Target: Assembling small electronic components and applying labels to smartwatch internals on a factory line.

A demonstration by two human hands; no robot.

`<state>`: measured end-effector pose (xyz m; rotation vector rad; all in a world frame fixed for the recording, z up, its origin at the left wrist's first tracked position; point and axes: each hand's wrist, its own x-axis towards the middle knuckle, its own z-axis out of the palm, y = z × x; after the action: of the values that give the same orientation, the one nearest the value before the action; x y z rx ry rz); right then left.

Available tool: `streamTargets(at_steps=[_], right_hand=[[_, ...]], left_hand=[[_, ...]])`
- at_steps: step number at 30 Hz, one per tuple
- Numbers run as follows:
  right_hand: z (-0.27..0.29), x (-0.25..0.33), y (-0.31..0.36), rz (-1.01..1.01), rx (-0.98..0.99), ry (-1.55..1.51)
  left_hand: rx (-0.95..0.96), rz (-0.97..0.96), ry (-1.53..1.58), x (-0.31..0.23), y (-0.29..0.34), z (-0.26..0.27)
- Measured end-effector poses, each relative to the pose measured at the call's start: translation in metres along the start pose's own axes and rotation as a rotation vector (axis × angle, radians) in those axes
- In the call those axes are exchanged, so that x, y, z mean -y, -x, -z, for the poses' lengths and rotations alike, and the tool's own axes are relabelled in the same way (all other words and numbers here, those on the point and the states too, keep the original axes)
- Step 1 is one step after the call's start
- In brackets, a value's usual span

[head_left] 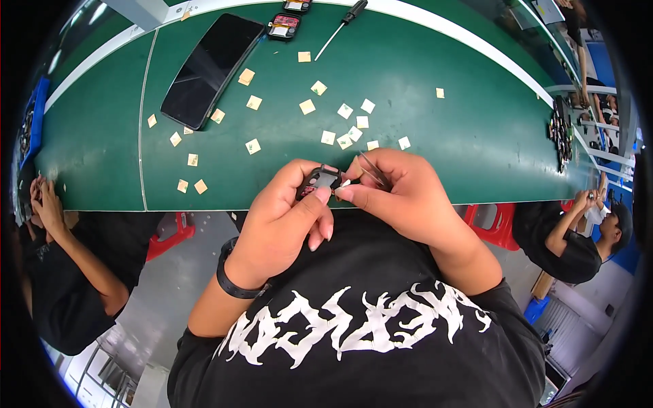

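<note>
Far left: A blue tray point(39, 112) of dark items sits at the rim of the view.
Neighbour: A person in black point(81, 272) sits at the near edge, hands together.
Table: A green tabletop point(95, 143) stretches across the scene, a pale seam running down its left part.
Left stool: A red stool point(173, 238) shows below the table's edge.
Phone: A large black phone point(211, 71) lies slanted, screen dark.
Wrist: A black band point(231, 275) circles the worker's left wrist.
Squares: Small cream squares point(254, 103) lie scattered over the middle, several with green marks.
Spare cases: Two small black cases point(283, 27) rest near the far edge, beside the phone.
Left hand: The left hand point(289, 211) grips a small black case point(318, 181) between thumb and fingers, just over the near edge.
Screwdriver: A black-handled screwdriver point(351, 15) lies with its shaft pointing toward the worker.
Right hand: Thumb and forefinger of the right hand point(401, 194) pinch together at the case's right side, a small white piece point(345, 183) beside them; metal tweezers point(374, 170) are held within the fingers.
Lone square: One cream square point(440, 93) lies well apart from the others.
Right stool: Another red stool point(500, 224) stands below the edge.
Far right: Dark parts point(561, 132) lie clustered, and a capped person point(564, 248) sits with hands raised.
</note>
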<state>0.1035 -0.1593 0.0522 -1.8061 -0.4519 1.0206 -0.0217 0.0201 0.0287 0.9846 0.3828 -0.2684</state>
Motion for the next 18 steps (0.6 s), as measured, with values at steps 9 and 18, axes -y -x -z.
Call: streamTargets(at_steps=[9, 18], right_hand=[[-0.008, -0.009, 0.001, -0.025, -0.004, -0.069], [-0.003, 0.007, 0.003, -0.141, -0.03, -0.145]], left_hand=[[-0.14, -0.099, 0.076, 0.008, -0.007, -0.011], [-0.173, -0.111, -0.028, 0.018, -0.008, -0.01]])
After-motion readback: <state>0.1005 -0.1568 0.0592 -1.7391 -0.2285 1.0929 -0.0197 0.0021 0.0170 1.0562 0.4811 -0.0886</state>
